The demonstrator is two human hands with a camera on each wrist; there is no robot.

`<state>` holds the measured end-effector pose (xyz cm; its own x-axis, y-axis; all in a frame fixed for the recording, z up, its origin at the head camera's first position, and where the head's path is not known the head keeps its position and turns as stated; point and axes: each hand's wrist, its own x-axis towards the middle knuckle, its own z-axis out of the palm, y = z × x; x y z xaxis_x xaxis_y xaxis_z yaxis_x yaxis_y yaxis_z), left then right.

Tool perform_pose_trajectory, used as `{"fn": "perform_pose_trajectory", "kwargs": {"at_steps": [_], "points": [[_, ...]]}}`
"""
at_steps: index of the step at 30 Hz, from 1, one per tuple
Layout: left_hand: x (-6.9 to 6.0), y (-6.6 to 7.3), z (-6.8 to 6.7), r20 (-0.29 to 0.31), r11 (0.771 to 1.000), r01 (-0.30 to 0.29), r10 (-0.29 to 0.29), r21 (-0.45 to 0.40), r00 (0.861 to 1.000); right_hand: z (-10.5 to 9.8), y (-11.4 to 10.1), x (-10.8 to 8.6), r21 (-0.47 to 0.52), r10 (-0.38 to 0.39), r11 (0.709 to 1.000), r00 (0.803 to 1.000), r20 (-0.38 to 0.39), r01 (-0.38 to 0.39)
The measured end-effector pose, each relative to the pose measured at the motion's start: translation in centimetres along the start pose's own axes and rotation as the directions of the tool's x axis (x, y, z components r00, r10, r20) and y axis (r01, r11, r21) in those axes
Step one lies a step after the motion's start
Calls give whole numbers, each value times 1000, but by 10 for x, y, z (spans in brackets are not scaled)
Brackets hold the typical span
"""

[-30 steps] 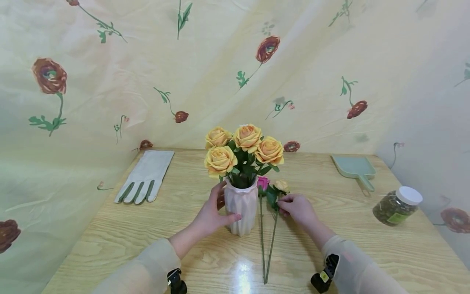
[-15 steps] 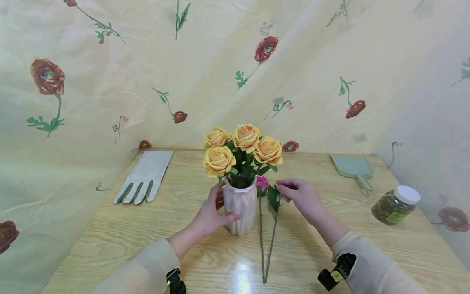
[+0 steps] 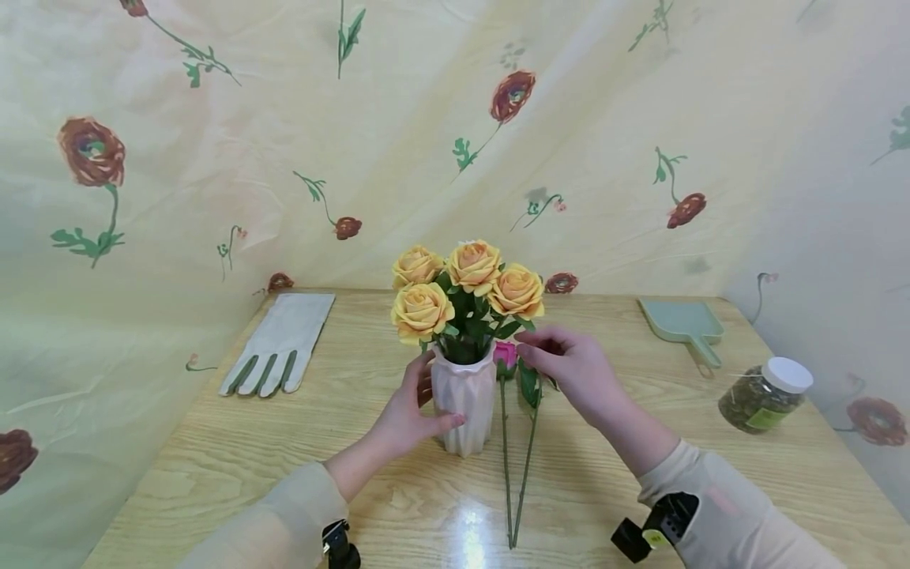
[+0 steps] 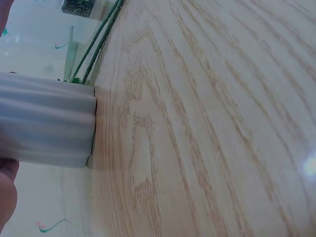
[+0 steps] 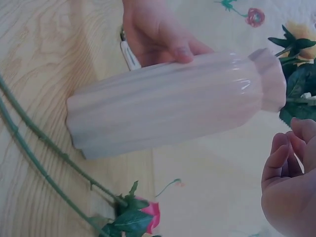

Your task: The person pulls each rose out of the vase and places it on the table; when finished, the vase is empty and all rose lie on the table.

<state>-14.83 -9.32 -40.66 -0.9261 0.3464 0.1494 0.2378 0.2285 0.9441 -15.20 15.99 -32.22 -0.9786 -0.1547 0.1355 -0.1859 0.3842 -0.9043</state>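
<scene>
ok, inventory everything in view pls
Table: 1, tan, underneath
Vase: 1, pale pink, centre
Roses: 4 visible, yellow, in vase
Pink rose: 1, pink, right of vase
Leafy stem: 1, green, beside pink rose
Glove: 1, white-green, back left
Dustpan: 1, pale green, back right
Jar: 1, dark, white lid, right
Cloth: 1, floral cream, behind
Sleeves: 2, beige, forearms
Wrist cameras: 2, black, wrists
Left hand: 1, gripping vase
Right hand: 1, by pink rose

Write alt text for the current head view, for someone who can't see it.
A person's left hand holds a pale vase of yellow roses on a wooden table; the right hand hovers near two stems lying beside it, one with a pink bloom. A glove lies at left; a dustpan and jar are at right.
</scene>
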Motion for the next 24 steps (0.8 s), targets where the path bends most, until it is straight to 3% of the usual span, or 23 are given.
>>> {"fn": "perform_pose_trajectory", "kwargs": {"at_steps": [10, 18, 24], "points": [[-1, 2, 0, 6, 1000, 1, -1, 5, 1000, 3, -21, 1, -20, -39, 999, 999, -2, 39], [-1, 2, -1, 8, 1000, 2, -2, -4, 1000, 12, -31, 6, 114, -36, 993, 999, 8, 35], [-1, 3, -1, 11, 1000, -7, 7, -1, 1000, 17, -34, 9, 158, -12, 987, 1000, -25, 15]]}}
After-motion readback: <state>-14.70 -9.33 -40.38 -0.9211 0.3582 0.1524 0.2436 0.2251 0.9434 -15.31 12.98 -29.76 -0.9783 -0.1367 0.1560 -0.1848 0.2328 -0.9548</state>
